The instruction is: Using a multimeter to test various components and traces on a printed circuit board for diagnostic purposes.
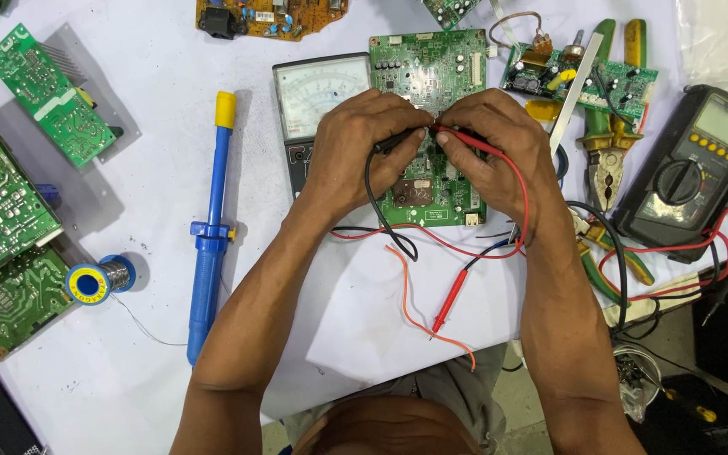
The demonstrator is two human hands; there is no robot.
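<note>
View: head camera looking down on a white table (355, 337) strewn with electronics.
Left hand (355, 147): curled around a black probe (398, 141), tip pressed to the board.
Right hand (490, 147): pinching a red probe (465, 143), its tip meeting the black one near the board's middle.
Board (427, 72): green, flat on the table near the far edge at centre, half hidden under both hands.
Handling: the board looks light, stiff and fragile (small parts stand proud of it); its bare edges seem the safest hold. The probes are thin and rigid, their leads (381, 219) soft and trailing.
Analog meter (318, 97): touching the board's left side, partly under the left hand.
Desoldering pump (211, 236): blue with a yellow cap, left of the arms.
Solder spool (94, 282): near the left edge.
Other boards (44, 97): along the left edge and far edge.
Pliers (604, 160): right of the board, under a smaller board.
Digital meter (693, 168): at the right edge, its wires tangled beside the right arm.
Spare red probe (448, 299): loose near the front edge, possibly from the digital meter.
In the way: leads loop across the front of the board.
</note>
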